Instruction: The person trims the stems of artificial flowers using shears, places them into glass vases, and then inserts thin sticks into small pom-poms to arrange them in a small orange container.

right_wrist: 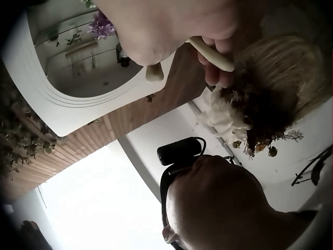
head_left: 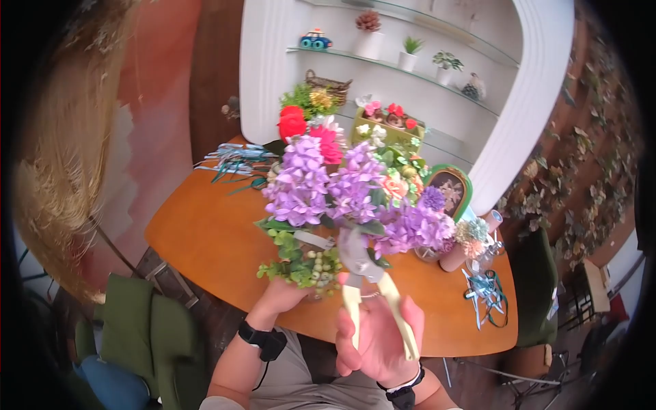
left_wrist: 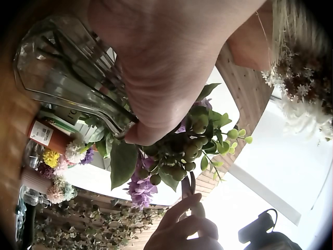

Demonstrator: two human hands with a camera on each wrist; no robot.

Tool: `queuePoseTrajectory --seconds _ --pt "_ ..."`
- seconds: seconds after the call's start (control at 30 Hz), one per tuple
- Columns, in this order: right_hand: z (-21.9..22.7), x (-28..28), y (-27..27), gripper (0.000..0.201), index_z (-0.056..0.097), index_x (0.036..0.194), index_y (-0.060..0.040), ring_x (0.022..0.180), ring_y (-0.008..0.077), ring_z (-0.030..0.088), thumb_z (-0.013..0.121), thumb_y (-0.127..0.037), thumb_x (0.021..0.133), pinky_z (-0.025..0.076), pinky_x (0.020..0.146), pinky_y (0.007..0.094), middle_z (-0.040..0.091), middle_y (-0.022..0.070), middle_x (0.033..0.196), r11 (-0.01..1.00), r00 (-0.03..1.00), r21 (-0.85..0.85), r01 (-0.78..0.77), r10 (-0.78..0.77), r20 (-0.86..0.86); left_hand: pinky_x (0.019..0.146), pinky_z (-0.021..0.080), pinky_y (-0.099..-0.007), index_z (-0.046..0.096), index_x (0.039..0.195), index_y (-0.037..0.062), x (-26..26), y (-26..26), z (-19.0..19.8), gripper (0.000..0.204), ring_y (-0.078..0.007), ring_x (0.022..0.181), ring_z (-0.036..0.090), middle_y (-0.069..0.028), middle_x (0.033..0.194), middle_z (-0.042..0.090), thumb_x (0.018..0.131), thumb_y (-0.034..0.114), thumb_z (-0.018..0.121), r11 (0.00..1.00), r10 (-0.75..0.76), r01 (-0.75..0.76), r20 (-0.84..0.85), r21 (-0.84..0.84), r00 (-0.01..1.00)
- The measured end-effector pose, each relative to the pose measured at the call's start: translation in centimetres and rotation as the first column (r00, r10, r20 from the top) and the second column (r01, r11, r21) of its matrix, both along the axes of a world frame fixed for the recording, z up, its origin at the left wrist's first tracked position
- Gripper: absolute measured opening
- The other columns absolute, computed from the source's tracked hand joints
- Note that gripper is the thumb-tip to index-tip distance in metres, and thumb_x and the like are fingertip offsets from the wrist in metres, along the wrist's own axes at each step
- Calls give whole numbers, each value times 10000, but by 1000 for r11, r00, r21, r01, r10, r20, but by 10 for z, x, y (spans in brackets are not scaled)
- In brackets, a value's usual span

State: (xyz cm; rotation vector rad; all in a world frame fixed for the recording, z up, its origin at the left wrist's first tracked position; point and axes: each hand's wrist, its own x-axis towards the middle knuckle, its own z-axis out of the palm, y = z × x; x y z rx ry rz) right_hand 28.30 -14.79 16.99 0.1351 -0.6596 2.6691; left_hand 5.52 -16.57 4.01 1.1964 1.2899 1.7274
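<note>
While the right hand (head_left: 374, 338) grips the shears (head_left: 365, 266) in front of the purple flowers (head_left: 301, 184), the left hand (head_left: 283, 295), apart from it, is at the berried greenery (head_left: 321, 268) beside the neck of the glass vase (left_wrist: 57, 78); what its fingers hold is hidden. Careful work calls for a steady vase, fingertips clear of the blades, and a clean squeeze only on one bare stem.
</note>
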Motion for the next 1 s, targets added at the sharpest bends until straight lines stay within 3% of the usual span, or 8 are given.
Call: queuePoseTrajectory --seconds 0.1,0.3,0.37,0.57,0.67,0.83,0.93,1.0 --pt "0 0 5 900 248 1631 -13 667 313 641 503 -624 1022 614 668 482 621 202 1100 984 995 -149 -100 101 -6 972 543 -333 561 1346 79 2 6 -2 503 -145 1155 616 -28 1268 633 906 96 805 997 26 -29 49 71 998" --pt "-10 -6 11 896 275 1625 -17 711 232 646 551 -618 1021 592 650 396 620 147 1092 997 977 60 -42 28 213 1050 508 -358 532 1448 37 -3 4 2 591 -173 1226 599 -48 1349 625 899 -20 745 992 -62 54 70 114 996" --pt "-6 4 11 897 268 1627 -15 723 208 645 563 -608 1023 584 642 367 619 136 1097 961 975 253 -107 51 218 1047 510 -351 527 1454 42 -3 -4 1 596 -169 1228 597 -48 1351 620 902 -23 742 993 -57 70 126 -100 990" --pt "6 29 -4 1118 222 1656 -59 806 304 679 703 -703 879 599 792 473 612 189 1138 936 990 333 -118 84 115 1043 532 -349 456 1520 57 -5 -8 0 695 -168 1228 612 -41 1377 609 892 -46 737 992 6 22 219 -125 976" --pt "1 47 2 1098 211 1662 -94 822 311 679 686 -709 885 600 802 478 606 200 1147 943 993 322 -79 45 112 1059 525 -350 417 1558 63 -22 10 -20 758 -169 1259 601 -48 1416 589 883 -55 741 991 -111 100 121 93 986" --pt "-29 61 2 991 245 1648 -90 865 357 682 636 -662 940 587 833 526 613 222 1156 969 998 242 47 -57 33 1110 465 -364 429 1576 81 -45 -2 -39 758 -201 1331 540 -30 1459 557 876 -17 701 995 19 -2 164 -104 986" --pt "-57 62 4 927 268 1638 -81 868 371 681 610 -631 974 586 829 529 618 229 1169 990 999 133 38 -39 8 898 549 -298 473 1503 82 -95 12 -115 631 -144 1079 626 8 1279 610 933 5 731 998 -60 63 265 -4 963" --pt "-70 60 4 889 285 1628 -72 867 378 681 591 -613 994 591 829 532 621 227 1168 997 999 62 40 -40 -7 919 510 -283 459 1525 114 -64 4 -56 636 -123 1146 564 10 1324 555 942 43 704 996 -16 -6 254 87 967"
